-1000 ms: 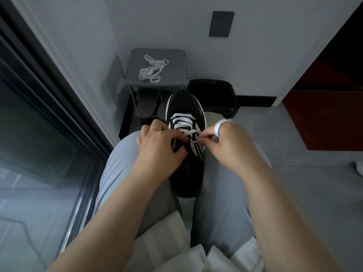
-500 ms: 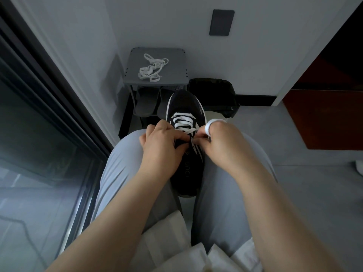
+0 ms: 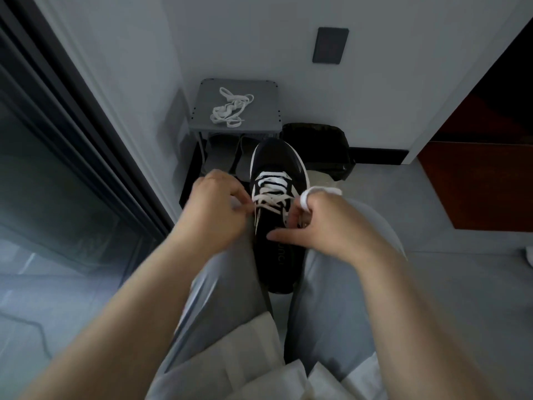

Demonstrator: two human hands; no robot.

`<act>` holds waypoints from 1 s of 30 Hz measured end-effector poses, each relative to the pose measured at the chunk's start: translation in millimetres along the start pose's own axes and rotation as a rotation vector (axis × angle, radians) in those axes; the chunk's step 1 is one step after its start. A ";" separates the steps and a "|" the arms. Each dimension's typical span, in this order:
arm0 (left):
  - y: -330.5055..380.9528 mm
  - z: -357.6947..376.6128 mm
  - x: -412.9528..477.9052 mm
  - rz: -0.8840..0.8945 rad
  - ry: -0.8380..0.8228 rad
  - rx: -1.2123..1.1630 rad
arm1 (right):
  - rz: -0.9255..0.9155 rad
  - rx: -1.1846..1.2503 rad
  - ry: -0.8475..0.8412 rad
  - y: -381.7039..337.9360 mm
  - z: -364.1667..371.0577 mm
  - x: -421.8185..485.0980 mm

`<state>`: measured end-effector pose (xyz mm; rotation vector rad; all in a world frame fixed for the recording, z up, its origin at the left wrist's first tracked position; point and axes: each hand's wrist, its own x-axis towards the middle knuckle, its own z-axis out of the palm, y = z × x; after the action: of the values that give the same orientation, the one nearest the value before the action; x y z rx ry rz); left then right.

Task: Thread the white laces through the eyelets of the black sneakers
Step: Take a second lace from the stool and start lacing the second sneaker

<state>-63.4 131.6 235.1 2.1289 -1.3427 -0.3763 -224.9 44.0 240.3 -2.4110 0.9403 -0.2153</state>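
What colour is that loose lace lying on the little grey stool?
White. The loose lace shows best in the head view, the only one here.

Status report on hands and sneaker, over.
Left hand pinches lace. Right hand grips lace, looped round finger. Sneaker partly laced. Nothing in the way.

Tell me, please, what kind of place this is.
Probably a home entryway: a grey shoe rack with slippers under it stands against the wall, a spare white lace lies on top, and a glass door is alongside.

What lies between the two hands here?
In the head view, the black sneaker lies between the left hand and the right hand, its white lace running to both.
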 end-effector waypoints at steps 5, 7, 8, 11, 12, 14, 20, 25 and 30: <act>-16.2 -32.1 -6.6 -0.242 -0.091 -0.712 | 0.053 0.469 0.256 2.9 0.4 5.6; -16.2 -30.9 -11.7 -0.268 -0.160 -1.150 | 0.053 0.766 0.304 7.5 -12.2 5.3; -17.3 -28.0 -12.7 -0.255 -0.156 -1.288 | 0.046 0.809 0.299 10.7 -19.3 4.2; -26.7 -29.3 -13.7 -0.250 -0.003 -1.572 | 0.018 0.637 0.236 16.8 -34.3 -1.7; -33.9 -34.2 -12.4 -0.249 0.070 -1.626 | 0.023 0.592 0.222 17.6 -36.1 -3.3; -52.7 -45.6 -8.9 -0.259 0.216 -1.631 | 0.043 0.565 0.190 19.6 -34.5 -4.6; -70.7 -32.3 -2.5 -0.264 0.184 -0.449 | 0.075 0.449 0.054 16.8 -16.5 -1.7; -9.0 6.3 -6.8 0.125 0.023 0.204 | 0.051 0.529 0.220 12.2 -6.2 3.6; 10.1 14.1 -4.0 0.077 -0.018 0.239 | -0.003 0.447 0.349 18.2 -0.1 3.0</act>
<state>-80.0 127.3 229.9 2.2611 -1.5405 -0.2129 -233.3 30.8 230.5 -1.9928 0.9179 -0.7805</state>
